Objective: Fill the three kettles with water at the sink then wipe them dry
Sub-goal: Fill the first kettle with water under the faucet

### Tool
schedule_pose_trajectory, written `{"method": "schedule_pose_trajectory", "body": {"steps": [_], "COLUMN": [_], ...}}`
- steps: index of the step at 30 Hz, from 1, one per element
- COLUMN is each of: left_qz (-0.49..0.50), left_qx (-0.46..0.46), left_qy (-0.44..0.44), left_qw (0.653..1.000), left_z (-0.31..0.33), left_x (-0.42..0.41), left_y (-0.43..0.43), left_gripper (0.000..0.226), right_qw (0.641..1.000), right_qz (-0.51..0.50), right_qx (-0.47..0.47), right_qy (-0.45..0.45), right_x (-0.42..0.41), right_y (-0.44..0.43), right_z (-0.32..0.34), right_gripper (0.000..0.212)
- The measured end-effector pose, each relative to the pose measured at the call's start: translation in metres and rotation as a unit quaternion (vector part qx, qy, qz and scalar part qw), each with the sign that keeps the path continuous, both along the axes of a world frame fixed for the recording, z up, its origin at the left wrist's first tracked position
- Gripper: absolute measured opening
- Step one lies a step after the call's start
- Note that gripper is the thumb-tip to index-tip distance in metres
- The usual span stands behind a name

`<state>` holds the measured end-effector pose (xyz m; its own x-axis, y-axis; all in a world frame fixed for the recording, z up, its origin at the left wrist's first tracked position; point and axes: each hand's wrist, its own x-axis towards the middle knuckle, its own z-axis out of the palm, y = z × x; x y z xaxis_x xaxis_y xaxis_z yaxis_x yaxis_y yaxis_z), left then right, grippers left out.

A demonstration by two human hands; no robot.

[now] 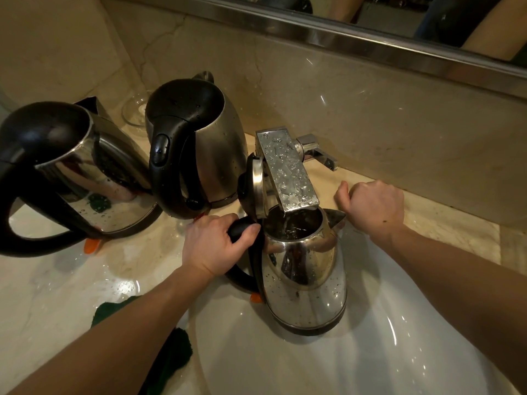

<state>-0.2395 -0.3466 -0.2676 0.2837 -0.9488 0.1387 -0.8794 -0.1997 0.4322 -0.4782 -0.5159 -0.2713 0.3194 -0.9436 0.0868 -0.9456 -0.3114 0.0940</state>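
A steel kettle (305, 280) with its lid flipped open stands in the white sink (370, 352), its mouth under the wet square faucet spout (288, 172). Water runs into it. My left hand (216, 246) grips its black handle. My right hand (373, 209) rests as a loose fist on the counter edge beside the kettle's spout, holding nothing. Two more steel kettles with black lids stand on the counter: one at the far left (71, 178), one behind the sink (196, 146).
A dark green cloth (171, 360) lies on the wet marble counter (57, 295) under my left forearm. The faucet lever (319, 152) sticks out to the right. A glass dish (135, 109) sits by the back wall. A mirror edge (342, 38) runs above.
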Motion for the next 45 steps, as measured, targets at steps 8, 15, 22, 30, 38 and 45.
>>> {"method": "schedule_pose_trajectory", "body": {"steps": [8, 15, 22, 30, 38, 45], "left_qz": [0.0, 0.0, 0.0, 0.003, -0.002, -0.006], "left_qx": [-0.002, 0.002, 0.005, 0.006, 0.003, 0.002], "left_qy": [0.005, 0.004, 0.011, 0.005, 0.014, 0.012], "left_qw": [1.0, 1.0, 1.0, 1.0, 1.0, 1.0], "left_z": [0.0012, 0.0024, 0.0022, 0.0023, 0.0013, 0.0011], "left_x": [-0.0005, -0.0009, -0.0007, -0.0013, -0.0003, -0.0002], "left_y": [0.0003, 0.0001, 0.0002, 0.0003, -0.0005, -0.0003], "left_gripper": [0.069, 0.071, 0.073, 0.074, 0.069, 0.071], "right_qw": [1.0, 1.0, 1.0, 1.0, 1.0, 1.0], "right_qz": [0.0, 0.007, 0.006, 0.011, 0.004, 0.007], "right_qx": [-0.005, -0.001, -0.008, 0.002, 0.005, 0.002], "right_qy": [0.0, 0.004, 0.0, 0.001, 0.003, 0.006], "right_x": [-0.0004, -0.0012, -0.0007, -0.0009, -0.0003, -0.0009], "right_y": [-0.0001, 0.0, 0.0003, 0.0, -0.0004, -0.0005], "right_z": [-0.0009, -0.0013, 0.0005, -0.0004, 0.0006, -0.001], "right_gripper": [0.06, 0.061, 0.06, 0.061, 0.059, 0.06]}}
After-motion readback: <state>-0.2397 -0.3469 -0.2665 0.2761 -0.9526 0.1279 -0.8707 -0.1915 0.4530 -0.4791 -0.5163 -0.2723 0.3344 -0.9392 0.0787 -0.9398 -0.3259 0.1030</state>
